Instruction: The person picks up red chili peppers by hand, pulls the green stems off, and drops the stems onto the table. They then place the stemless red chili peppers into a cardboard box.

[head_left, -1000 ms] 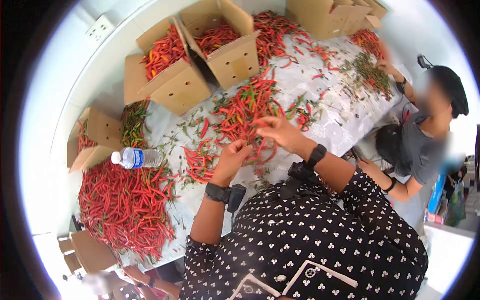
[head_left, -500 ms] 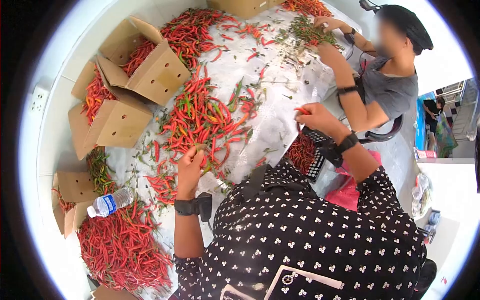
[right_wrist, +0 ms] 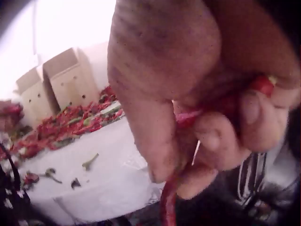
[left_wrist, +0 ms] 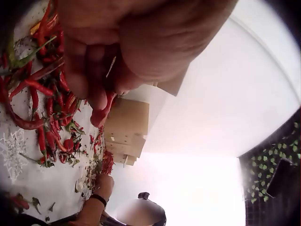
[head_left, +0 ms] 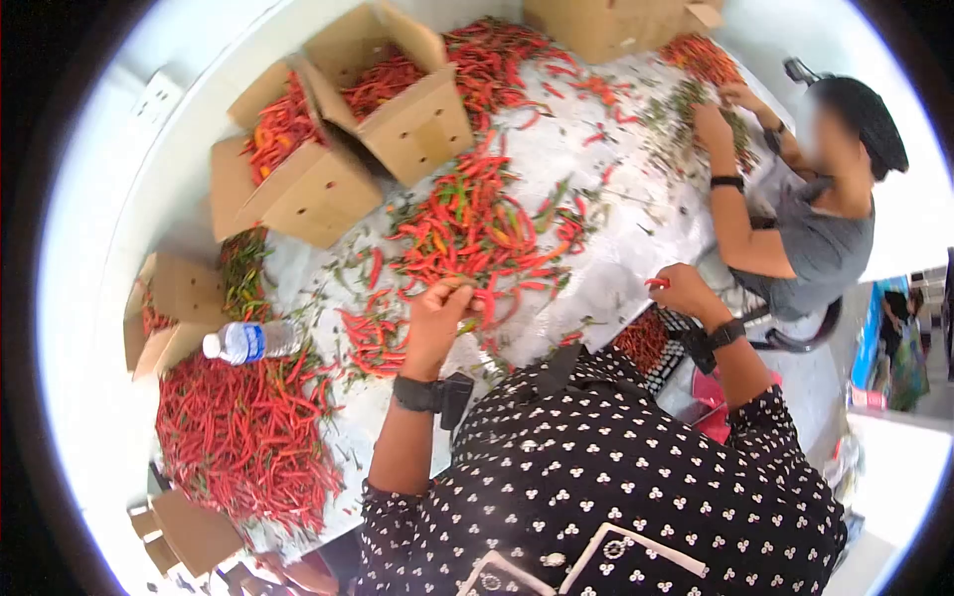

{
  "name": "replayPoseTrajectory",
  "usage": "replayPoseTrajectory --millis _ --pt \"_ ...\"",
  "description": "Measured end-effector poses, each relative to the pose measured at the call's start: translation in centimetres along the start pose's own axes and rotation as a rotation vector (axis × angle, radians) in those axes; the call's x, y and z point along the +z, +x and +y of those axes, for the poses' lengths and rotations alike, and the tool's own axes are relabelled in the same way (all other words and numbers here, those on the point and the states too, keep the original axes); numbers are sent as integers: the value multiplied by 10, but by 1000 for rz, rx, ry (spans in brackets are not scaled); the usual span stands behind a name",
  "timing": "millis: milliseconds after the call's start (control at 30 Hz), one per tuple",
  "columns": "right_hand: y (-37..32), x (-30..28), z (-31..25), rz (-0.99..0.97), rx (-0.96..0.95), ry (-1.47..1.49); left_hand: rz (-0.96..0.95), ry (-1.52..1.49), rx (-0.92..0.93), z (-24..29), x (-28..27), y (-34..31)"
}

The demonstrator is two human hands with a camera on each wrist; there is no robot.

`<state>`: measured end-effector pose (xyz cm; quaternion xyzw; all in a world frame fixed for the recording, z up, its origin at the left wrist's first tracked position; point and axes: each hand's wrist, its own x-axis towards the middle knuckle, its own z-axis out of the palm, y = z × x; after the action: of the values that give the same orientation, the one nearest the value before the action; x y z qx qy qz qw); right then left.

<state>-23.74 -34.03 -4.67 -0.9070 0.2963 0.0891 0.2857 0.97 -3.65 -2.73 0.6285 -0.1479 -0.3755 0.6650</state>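
My left hand (head_left: 437, 316) pinches a red chili (left_wrist: 100, 114) between thumb and fingertips, at the near edge of the pile (head_left: 475, 226) just ahead of it. My right hand (head_left: 684, 292), fingers curled tight, grips red chilies (right_wrist: 168, 200) just past the table (head_left: 616, 263) edge.

This is a produce sorting and packing workroom. Heaps of red chilli peppers (head_left: 248, 437) cover a long white-sheeted counter (head_left: 621, 273), open brown cardboard boxes (head_left: 323, 199) hold more, and a second seated person (head_left: 815, 243) sorts alongside.
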Motion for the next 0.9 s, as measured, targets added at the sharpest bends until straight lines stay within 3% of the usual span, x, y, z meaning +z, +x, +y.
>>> replayPoseTrajectory --millis 33,100,200,300,367,500,600,667,767,833,900 --pt "7 -5 -24 -5 -27 -6 25 -2 13 2 1 -1" --pt "17 -9 -78 -244 51 685 14 -4 35 4 6 0" --pt "28 1 -160 -412 -35 849 16 52 103 10 16 0" --pt "38 20 -203 -542 -98 977 46 144 141 11 20 0" --pt "46 34 -212 -601 -148 1048 120 336 263 8 14 0" --pt "53 54 -218 -594 -118 982 107 305 166 10 3 -8" --pt "57 59 -214 -588 -222 919 26 44 26 5 -2 -10" --pt "53 49 -214 -598 -390 682 -74 -145 -86 2 -6 -9" --pt "48 36 -201 -661 -306 838 -20 -79 -53 2 -30 -15" --pt "47 24 -182 -615 -271 923 -62 -37 -143 2 -56 -21" --pt "51 26 -159 -534 -123 1193 -162 952 183 4 -63 -30"
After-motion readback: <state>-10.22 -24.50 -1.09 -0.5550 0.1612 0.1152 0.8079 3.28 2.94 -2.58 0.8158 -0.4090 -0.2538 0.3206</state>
